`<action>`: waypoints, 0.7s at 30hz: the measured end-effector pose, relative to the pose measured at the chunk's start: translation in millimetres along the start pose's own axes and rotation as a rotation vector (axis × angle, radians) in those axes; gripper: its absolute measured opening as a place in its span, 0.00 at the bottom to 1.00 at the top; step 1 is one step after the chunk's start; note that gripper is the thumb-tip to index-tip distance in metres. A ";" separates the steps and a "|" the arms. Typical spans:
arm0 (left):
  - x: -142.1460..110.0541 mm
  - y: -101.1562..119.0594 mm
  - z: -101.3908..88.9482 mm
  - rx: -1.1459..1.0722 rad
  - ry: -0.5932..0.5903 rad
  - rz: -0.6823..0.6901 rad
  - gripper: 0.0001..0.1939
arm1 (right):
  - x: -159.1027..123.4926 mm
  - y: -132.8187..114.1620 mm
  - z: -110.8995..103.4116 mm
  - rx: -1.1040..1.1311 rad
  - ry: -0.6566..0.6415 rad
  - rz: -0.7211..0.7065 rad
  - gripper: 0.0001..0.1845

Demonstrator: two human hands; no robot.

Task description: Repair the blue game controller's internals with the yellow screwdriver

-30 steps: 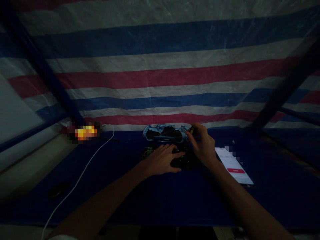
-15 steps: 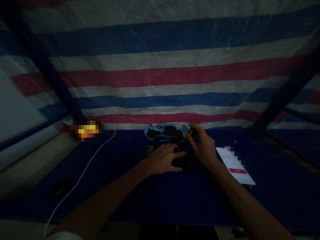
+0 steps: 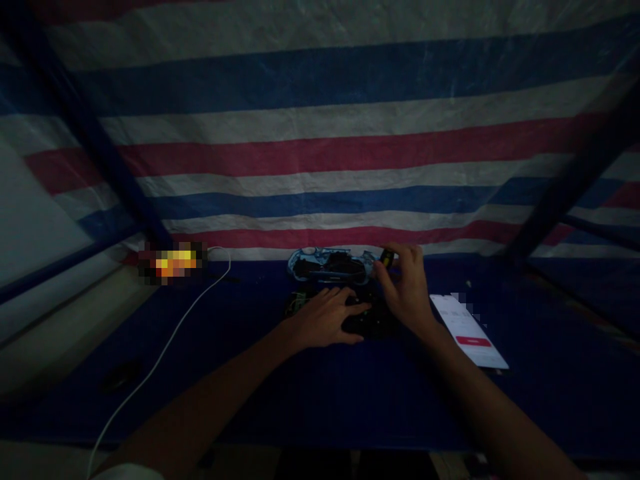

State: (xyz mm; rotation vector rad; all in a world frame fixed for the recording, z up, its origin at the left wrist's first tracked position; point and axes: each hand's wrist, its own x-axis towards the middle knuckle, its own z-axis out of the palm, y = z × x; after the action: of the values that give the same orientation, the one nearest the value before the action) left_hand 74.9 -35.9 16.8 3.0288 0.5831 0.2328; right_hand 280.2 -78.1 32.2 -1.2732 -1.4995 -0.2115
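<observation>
My left hand point(image 3: 323, 319) lies with fingers spread over a black toy car chassis point(image 3: 367, 325), whose left end shows a green circuit board with thin wires. In my right hand point(image 3: 410, 287), thumb and fingers pinch the black and yellow handle of a screwdriver point(image 3: 387, 258). The handle stands roughly upright above the chassis's right end; its shaft and tip are lost in the dark. Just behind the chassis lies a light blue toy car body shell point(image 3: 330, 265), its hollow inside facing up.
A lit phone point(image 3: 470, 333) lies to the right on the dark blue table point(image 3: 310, 407). A white cable point(image 3: 185, 313) runs along the left side, from near a blurred bright thing point(image 3: 175, 262). Striped sheeting point(image 3: 320, 153) hangs behind, between blue posts.
My right hand has tipped slightly, its fingers shifting round the screwdriver handle, which shows more upright now. The left hand keeps its place on the chassis.
</observation>
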 end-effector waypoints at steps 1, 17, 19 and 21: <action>-0.1 -0.1 0.1 -0.003 0.001 0.001 0.34 | 0.6 -0.7 -0.2 -0.005 0.000 -0.014 0.17; 0.2 -0.9 0.9 -0.030 0.013 0.002 0.35 | 2.8 -2.3 0.1 0.136 0.042 0.030 0.14; -0.1 -0.3 0.1 -0.023 0.010 -0.002 0.34 | 3.0 -1.0 -0.4 0.127 0.049 0.015 0.12; -0.5 0.4 -1.0 -0.022 0.010 -0.005 0.34 | 2.5 0.5 -0.9 0.155 0.025 0.032 0.12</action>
State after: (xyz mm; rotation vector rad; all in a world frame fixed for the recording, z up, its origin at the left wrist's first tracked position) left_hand 74.4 -36.4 17.7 3.0066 0.5849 0.2524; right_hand 281.6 -77.1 34.3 -1.1657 -1.4447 -0.0882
